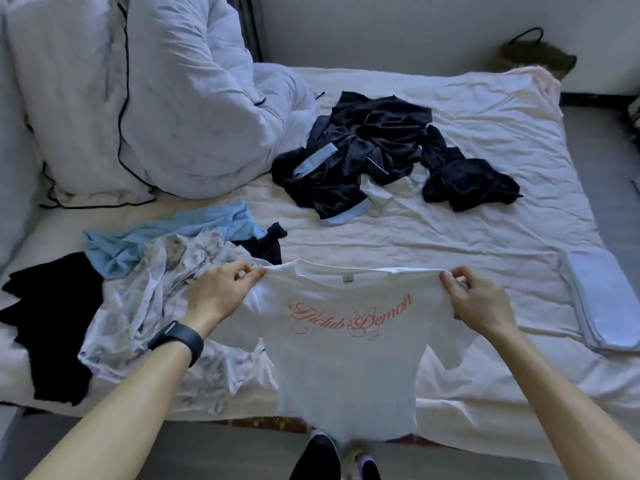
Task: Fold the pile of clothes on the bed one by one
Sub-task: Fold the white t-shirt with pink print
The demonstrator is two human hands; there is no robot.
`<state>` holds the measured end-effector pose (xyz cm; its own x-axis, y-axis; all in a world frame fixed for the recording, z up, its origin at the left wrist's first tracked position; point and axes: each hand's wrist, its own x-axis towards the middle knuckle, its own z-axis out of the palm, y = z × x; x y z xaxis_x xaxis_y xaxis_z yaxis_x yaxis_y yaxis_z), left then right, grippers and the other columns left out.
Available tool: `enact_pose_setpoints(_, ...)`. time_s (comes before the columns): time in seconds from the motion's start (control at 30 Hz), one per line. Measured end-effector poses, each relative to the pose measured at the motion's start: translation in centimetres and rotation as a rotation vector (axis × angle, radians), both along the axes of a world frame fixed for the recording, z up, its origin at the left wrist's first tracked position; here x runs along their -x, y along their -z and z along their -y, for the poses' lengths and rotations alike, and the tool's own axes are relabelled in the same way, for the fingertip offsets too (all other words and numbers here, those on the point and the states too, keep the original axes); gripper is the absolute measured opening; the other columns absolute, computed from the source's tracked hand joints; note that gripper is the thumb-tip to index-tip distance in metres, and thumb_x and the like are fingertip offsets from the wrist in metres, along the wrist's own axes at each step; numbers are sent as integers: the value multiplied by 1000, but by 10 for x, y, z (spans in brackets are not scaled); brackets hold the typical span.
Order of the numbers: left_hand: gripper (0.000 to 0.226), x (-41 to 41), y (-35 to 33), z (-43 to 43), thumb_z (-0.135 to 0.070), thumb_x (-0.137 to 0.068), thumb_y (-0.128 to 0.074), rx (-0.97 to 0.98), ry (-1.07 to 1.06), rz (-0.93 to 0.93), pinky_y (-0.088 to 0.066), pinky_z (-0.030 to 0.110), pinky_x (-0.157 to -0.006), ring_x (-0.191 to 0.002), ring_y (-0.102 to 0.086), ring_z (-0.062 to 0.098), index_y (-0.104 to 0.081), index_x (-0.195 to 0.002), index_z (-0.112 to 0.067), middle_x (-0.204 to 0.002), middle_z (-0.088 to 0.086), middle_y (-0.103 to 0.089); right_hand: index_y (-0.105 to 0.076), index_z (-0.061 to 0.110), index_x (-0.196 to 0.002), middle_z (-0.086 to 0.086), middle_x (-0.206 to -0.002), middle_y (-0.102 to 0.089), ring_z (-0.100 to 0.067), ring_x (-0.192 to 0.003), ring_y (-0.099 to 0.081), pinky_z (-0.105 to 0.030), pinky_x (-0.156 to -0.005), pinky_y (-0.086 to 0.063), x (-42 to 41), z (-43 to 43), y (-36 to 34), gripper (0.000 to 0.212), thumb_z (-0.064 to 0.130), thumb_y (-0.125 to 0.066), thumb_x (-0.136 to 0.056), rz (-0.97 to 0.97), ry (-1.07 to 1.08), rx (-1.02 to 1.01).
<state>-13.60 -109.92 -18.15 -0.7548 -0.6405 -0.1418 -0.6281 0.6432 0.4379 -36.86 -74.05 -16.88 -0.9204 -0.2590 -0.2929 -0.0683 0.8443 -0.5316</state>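
T-shirt (346, 368), seemingly mid-air, below both grips (221, 296) (481, 303)

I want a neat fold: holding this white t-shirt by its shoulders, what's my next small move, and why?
Probably lay the white t-shirt flat on the bed ahead: your left hand and right hand pinch its shoulders, and it hangs unfolded.

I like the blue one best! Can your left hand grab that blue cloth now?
Probably not yet: the left hand pinches the white T-shirt. The blue cloth lies just beyond, uncovered on top, so after letting go it likely could.
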Motion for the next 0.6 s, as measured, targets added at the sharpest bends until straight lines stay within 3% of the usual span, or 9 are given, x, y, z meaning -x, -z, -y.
enact_pose_setpoints(0.07,38,48,29,28,-67,-93,-48,3,12,59,-40,28,-55,-76,-60,20,-62,-79,-34,-75,-11,-61,-64,28,-99,-8,-102,-73,-35,-94,-68,-41,-83,-51,39,34,33,30,55,-49,-98,-43,-30,-144)
enact_pose_setpoints(0.17,39,129,89,65,-62,-96,-47,41,-15,129,-40,31,-58,-83,-62,28,-63,-84,-28,-82,-1,-66,-63,23,-108,-17,-111,-70,-39,-107,-61,-41,-83,-45,99,89,98,31,49,-48,-101,-24,-44,-220)
enact_pose_setpoints(0.27,31,190,162,84,-44,-98,-51,65,-64,58,-48,41,-82,-108,-57,36,-67,-116,-23,-115,10,-64,-54,17,-136,-16,-135,-59,-36,-125,-53,-42,-97,-42,143,130,165,39,38,-52,-102,13,-45,-159)
enact_pose_setpoints(0.33,43,200,209,74,-38,-96,-56,73,-75,75,-43,46,-93,-122,-48,37,-56,-135,-20,-135,12,-51,-41,16,-151,-14,-150,-45,-32,-136,-44,-41,-107,-37,142,140,203,56,35,-58,-100,61,-19,-132)
enact_pose_setpoints(0.4,50,184,249,47,-34,-92,-61,49,-80,86,-40,48,-97,-127,-44,37,-53,-138,-16,-144,13,-44,-42,12,-150,-15,-149,-44,-33,-136,-44,-38,-107,-35,115,133,237,59,29,-62,-97,121,15,-94)
enact_pose_setpoints(0.47,52,144,281,5,-29,-87,-68,-8,-73,60,-42,51,-99,-129,-45,36,-55,-135,-14,-144,14,-44,-52,4,-140,-21,-136,-54,-38,-127,-49,-37,-102,-34,64,109,267,53,25,-64,-94,110,79,-72)
enact_pose_setpoints(0.53,53,93,297,-41,-24,-81,-76,-31,-119,24,-46,52,-95,-124,-49,35,-58,-130,-14,-138,13,-47,-59,-1,-129,-24,-121,-61,-42,-115,-55,-41,-98,-37,8,75,286,51,32,-62,-90,118,166,-79)
enact_pose_setpoints(0.6,55,42,305,-84,-25,-80,-79,-75,-258,42,-47,53,-89,-116,-50,35,-55,-129,-13,-133,13,-47,-57,1,-129,-20,-120,-62,-39,-114,-56,-44,-99,-41,-43,41,293,51,33,-68,-92,251,297,-84)
